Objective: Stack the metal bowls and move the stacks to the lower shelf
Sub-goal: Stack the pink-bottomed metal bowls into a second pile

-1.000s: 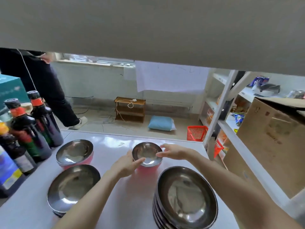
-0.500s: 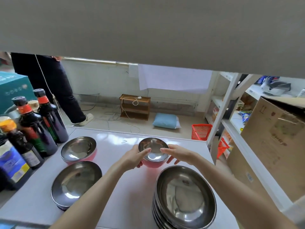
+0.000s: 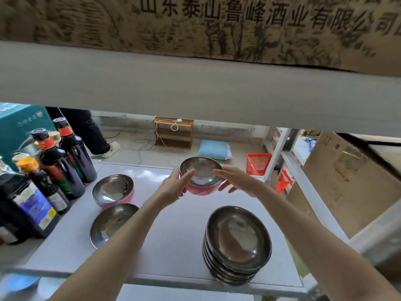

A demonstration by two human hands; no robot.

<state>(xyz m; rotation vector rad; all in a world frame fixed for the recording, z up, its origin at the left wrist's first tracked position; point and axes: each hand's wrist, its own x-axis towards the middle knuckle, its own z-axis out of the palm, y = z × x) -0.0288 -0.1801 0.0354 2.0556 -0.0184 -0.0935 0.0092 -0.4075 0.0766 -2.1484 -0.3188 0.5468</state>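
Two hands: the left hand (image 3: 173, 185) and the right hand (image 3: 236, 181) clasp a small pink-sided bowl (image 3: 200, 178) from either side, thumbs over the rim, fingers under the red wall.
Bowl's place: held between the palms near the far edge of the table (image 3: 173, 246), apparently just clear of the white top, though the gap beneath it is hard to read.
Step in hand: by the look of it, carrying one loose bowl to a matching one so the two can be nested.
Likely mate: a second pink-sided bowl (image 3: 112, 191) sits toward the far left of the table, just beside the dark bottles (image 3: 63, 166).
Other stacks: a low stack of steel bowls (image 3: 112, 224) lies at the left edge, nearer the person; a tall stack of wider bowls (image 3: 237, 244) stands at the near right corner.
Next move calls for: a level carry leftward, then a centred lowering, rim square to rim, with the bottles kept clear.
Lower shelf: not visible from this angle.
Risk: a tilted set-down could skate the bowl below across the smooth top.
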